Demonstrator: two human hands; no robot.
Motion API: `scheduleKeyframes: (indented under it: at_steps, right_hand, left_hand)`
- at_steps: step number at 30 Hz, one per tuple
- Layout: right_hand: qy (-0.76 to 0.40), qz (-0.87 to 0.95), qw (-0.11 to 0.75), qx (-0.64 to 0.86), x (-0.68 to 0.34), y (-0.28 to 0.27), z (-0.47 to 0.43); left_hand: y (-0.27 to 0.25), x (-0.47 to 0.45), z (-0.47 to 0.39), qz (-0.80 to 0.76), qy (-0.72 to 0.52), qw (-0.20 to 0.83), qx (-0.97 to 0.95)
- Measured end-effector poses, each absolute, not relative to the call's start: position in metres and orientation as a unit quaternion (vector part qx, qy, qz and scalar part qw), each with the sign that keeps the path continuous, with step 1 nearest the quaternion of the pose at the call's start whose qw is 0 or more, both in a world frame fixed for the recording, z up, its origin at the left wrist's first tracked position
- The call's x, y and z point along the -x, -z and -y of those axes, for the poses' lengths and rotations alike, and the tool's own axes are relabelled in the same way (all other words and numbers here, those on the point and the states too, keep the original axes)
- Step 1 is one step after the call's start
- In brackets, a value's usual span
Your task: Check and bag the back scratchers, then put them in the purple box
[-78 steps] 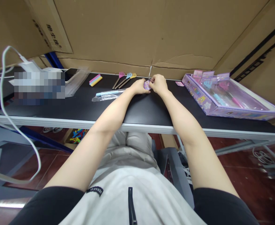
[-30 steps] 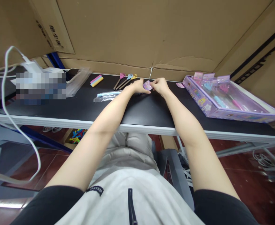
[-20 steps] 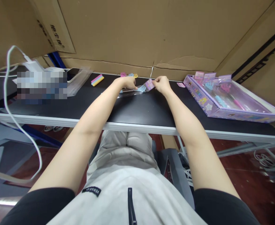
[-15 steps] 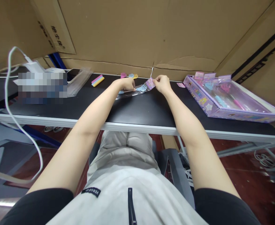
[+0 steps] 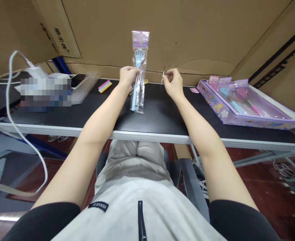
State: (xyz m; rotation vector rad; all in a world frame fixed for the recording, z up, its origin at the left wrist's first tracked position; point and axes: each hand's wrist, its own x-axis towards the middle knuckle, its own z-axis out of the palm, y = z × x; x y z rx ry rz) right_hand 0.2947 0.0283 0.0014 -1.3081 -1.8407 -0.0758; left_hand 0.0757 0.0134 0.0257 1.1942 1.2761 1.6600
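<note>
In my left hand is a clear-bagged blue back scratcher, pinched around its middle. The bag stands upright above the table, its purple header card at the top and the blue handle at the bottom. My right hand is off to the right, fingers loosely curled with a gap between thumb and forefinger, holding nothing I can see. Thin metal rods show right beside its fingertips, at the back of the table. Behind the bag, a yellow scratcher head peeks out.
Pink, blue and yellow handles lie on the black table, with clear bags farther left. On the right stands a purple display box containing bagged scratchers; a small pink card lies near it. Cardboard walls the back.
My left hand has lifted the bagged back scratcher from lying flat near the table to upright. My right hand has let go of the header card and its fingers have spread.
</note>
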Motion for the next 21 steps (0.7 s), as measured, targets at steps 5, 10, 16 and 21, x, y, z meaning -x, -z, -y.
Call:
scheduleKeyframes:
  at_steps: [5,10,16,21]
  right_hand:
    - [0.020,0.791,0.375,0.483,-0.275,0.001,-0.014]
    - [0.010,0.840,0.312,0.443,-0.265,0.004,-0.002]
    - [0.003,0.843,0.257,0.474,-0.263,0.005,0.008]
    - [0.005,0.840,0.227,0.492,-0.262,-0.004,0.018]
  left_hand:
    - [-0.019,-0.071,-0.018,-0.518,-0.664,0.392,-0.370]
    - [-0.011,-0.076,-0.014,-0.475,-0.691,0.454,-0.302]
    - [-0.009,-0.083,-0.009,-0.421,-0.695,0.526,-0.252]
    - [-0.006,-0.083,-0.010,-0.412,-0.684,0.548,-0.249]
